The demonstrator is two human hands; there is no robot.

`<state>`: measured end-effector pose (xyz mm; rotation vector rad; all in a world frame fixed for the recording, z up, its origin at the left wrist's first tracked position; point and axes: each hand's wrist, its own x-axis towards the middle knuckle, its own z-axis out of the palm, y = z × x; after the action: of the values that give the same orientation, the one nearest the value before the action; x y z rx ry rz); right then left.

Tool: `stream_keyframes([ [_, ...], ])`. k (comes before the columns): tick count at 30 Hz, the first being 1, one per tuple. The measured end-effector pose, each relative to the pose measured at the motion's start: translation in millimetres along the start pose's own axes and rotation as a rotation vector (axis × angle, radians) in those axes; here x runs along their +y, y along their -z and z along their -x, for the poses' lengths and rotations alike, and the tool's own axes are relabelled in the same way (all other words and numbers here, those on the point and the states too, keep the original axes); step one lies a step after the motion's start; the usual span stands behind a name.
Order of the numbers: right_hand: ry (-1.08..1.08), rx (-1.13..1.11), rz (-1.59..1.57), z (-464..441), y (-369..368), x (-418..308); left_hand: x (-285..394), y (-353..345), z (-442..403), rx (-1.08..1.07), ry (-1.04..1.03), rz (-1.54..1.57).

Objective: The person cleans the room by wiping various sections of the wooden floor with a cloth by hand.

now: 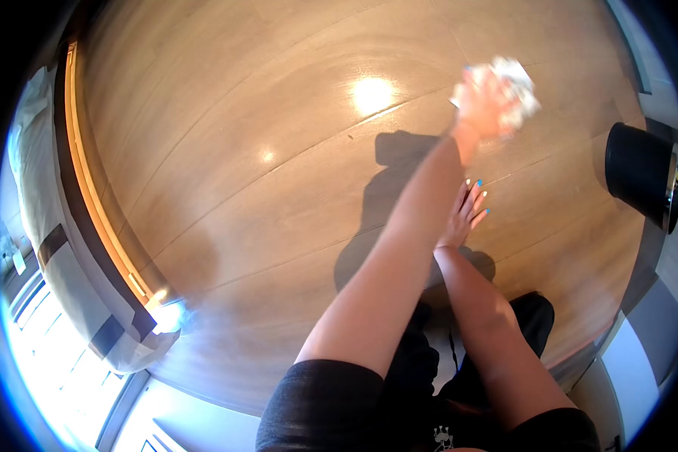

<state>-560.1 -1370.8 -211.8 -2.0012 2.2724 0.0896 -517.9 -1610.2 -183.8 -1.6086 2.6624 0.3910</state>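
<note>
My left hand (484, 102), blurred by motion, is at the end of an outstretched arm. Its fingers press over a crumpled whitish cloth (514, 73) on the wooden floor (279, 90). Part of the cloth is hidden under the palm. Closer to my body, my right hand (465, 215) lies on the floor with its fingers stretched out and holds nothing. Blue and white nails show on it. My left forearm passes just beside that hand.
At the right stands a black bin (640, 169) that looks tilted in the wide lens. Along the left runs an orange-lit wooden edge (90, 177) beside a long pale curtain (49, 181). A bright window (53, 377) is at the lower left. My dark-clothed knee (533, 320) rests below.
</note>
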Motion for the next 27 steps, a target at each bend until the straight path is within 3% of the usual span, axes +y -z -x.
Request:
stream_keyframes([
  [4,-0.003,0.001,-0.053,-0.9,19.5,-6.1,-128.1,10.5,7.3,0.202,0.49,-0.199],
  [5,0.0,0.006,-0.053,-1.3,18.7,-6.2,-153.4,24.3,24.8,0.493,0.455,0.018],
  [7,0.004,0.017,-0.064,-1.2,17.3,-9.7,-199.9,30.1,54.2,0.228,0.728,-0.035],
  [8,0.006,0.019,-0.066,-1.5,17.2,-8.9,-235.8,10.6,72.7,0.487,0.695,-0.078],
  [9,0.009,0.021,-0.067,-1.9,16.9,-8.2,-244.2,37.0,99.2,0.241,0.908,0.054],
  [10,0.011,0.025,-0.071,-2.5,16.7,-7.6,-286.3,9.0,130.8,0.21,0.966,-0.095],
  [12,0.01,0.032,-0.078,-1.1,14.9,-8.2,-320.4,14.2,207.6,0.165,1.133,-0.026],
  [17,0.01,0.019,-0.058,-1.5,15.7,-9.1,-341.3,-9.7,424.9,0.185,1.579,0.127],
  [19,0.009,0.014,-0.063,-1.6,17.0,-9.4,-365.5,-78.3,535.6,0.351,1.534,0.005],
  [20,0.009,0.016,-0.065,-1.7,16.9,-10.3,-329.9,-47.0,530.9,0.178,1.776,0.124],
  [21,0.008,0.015,-0.065,-0.8,16.2,-10.7,-320.1,-47.2,544.8,0.149,1.875,0.141],
  [23,0.007,0.017,-0.062,-1.1,15.1,-10.0,-306.8,-36.3,548.7,0.145,1.891,0.231],
  [27,0.014,-0.001,-0.045,0.9,16.0,-10.2,-332.1,-51.4,538.4,0.245,1.848,-0.233],
])
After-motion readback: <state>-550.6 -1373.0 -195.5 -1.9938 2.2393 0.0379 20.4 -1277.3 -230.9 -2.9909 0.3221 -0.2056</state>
